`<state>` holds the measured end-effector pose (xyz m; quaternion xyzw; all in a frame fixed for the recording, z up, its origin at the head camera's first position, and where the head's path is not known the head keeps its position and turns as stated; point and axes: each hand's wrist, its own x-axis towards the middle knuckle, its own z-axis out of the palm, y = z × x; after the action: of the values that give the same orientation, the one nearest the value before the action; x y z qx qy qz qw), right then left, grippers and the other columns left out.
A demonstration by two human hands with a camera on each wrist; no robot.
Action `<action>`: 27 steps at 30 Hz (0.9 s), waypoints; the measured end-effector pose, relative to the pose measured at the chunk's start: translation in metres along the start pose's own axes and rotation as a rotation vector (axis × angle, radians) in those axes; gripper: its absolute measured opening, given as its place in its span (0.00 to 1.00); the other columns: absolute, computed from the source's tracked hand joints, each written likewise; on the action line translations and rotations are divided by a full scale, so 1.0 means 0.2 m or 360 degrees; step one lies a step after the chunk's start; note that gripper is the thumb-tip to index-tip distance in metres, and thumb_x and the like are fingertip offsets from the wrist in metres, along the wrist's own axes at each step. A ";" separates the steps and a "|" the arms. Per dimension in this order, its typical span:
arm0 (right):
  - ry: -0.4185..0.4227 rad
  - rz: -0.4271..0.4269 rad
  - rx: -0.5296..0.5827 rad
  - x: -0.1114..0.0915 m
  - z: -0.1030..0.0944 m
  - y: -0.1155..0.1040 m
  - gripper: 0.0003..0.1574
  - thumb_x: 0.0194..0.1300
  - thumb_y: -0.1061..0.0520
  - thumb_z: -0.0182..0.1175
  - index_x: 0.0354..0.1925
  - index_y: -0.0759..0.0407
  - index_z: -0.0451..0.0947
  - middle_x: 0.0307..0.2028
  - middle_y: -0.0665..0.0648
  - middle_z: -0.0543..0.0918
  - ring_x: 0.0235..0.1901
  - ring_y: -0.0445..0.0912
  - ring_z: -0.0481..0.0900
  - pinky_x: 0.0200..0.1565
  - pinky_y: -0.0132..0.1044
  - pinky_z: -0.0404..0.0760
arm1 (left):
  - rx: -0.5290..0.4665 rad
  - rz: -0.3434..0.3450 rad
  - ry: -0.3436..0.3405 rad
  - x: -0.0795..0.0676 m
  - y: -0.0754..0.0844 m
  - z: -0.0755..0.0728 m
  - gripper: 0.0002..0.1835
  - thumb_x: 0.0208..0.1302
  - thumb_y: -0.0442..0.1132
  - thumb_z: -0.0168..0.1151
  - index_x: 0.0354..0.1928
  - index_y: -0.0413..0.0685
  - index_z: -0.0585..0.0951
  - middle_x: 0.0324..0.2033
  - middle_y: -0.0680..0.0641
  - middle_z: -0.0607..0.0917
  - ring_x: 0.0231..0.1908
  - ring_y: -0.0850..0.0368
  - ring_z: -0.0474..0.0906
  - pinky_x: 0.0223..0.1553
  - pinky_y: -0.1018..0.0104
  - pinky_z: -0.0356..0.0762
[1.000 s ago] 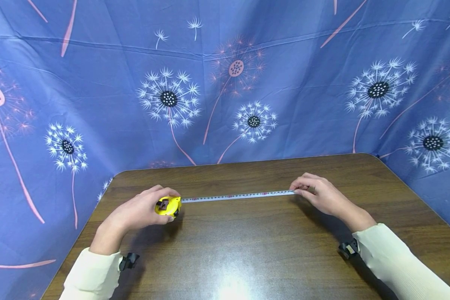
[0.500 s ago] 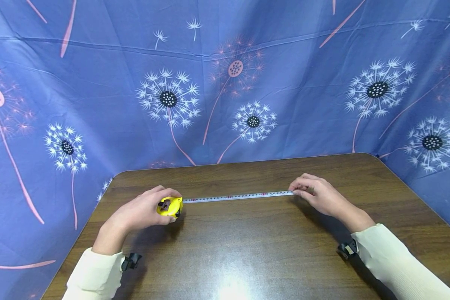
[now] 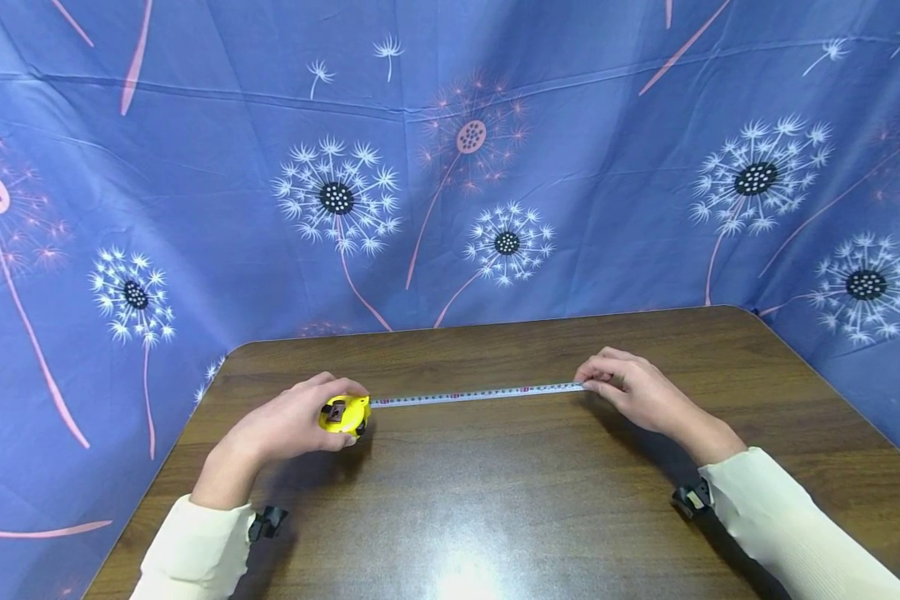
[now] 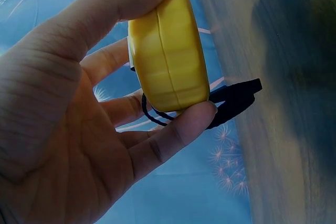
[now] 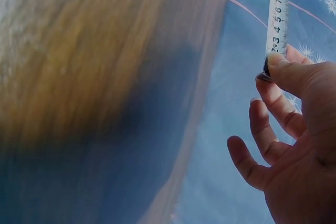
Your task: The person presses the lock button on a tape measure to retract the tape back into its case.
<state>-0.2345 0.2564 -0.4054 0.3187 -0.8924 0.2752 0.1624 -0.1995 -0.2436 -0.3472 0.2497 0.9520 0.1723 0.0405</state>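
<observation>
My left hand (image 3: 292,421) grips the yellow case of a tape measure (image 3: 347,414), thumb on one side and fingers on the other. In the left wrist view the case (image 4: 170,53) stands between thumb and fingertips, and a black wrist strap (image 4: 233,100) hangs from it. The white blade (image 3: 476,395) runs out straight to the right, over the table. At its far end my right hand (image 3: 641,392) pinches the tip between thumb and index finger. In the right wrist view the blade (image 5: 278,14) shows its low numbers beside the thumb; the other fingers are loosely curled.
Under both hands lies a brown wooden table (image 3: 495,483), its back corners rounded. A blue cloth (image 3: 607,208) printed with dandelions hangs behind it and at both sides. Small black devices (image 3: 268,523) are worn at the wrists.
The left hand with the case has shifted slightly to the right, so the stretch of blade between the hands is a little shorter. The right hand has drifted very slightly left.
</observation>
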 end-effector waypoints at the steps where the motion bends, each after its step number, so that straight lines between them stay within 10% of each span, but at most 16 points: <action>1: 0.0001 -0.0004 0.0000 0.00 0.00 0.00 0.17 0.63 0.70 0.69 0.41 0.48 0.84 0.37 0.43 0.81 0.36 0.38 0.78 0.36 0.45 0.80 | -0.0001 0.0001 0.0002 0.00 0.00 0.00 0.29 0.53 0.45 0.78 0.60 0.59 0.81 0.45 0.53 0.78 0.38 0.58 0.74 0.42 0.56 0.75; 27: -0.0044 -0.0007 -0.0006 0.03 0.02 -0.01 0.14 0.64 0.67 0.70 0.40 0.47 0.85 0.37 0.42 0.81 0.37 0.37 0.78 0.37 0.39 0.79 | 0.0002 0.0043 -0.0002 0.03 0.05 0.00 0.29 0.52 0.44 0.79 0.59 0.59 0.82 0.45 0.53 0.78 0.39 0.57 0.75 0.43 0.56 0.75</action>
<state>-0.2379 0.2490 -0.4052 0.3241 -0.8943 0.2689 0.1514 -0.1999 -0.2319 -0.3445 0.2627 0.9486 0.1722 0.0386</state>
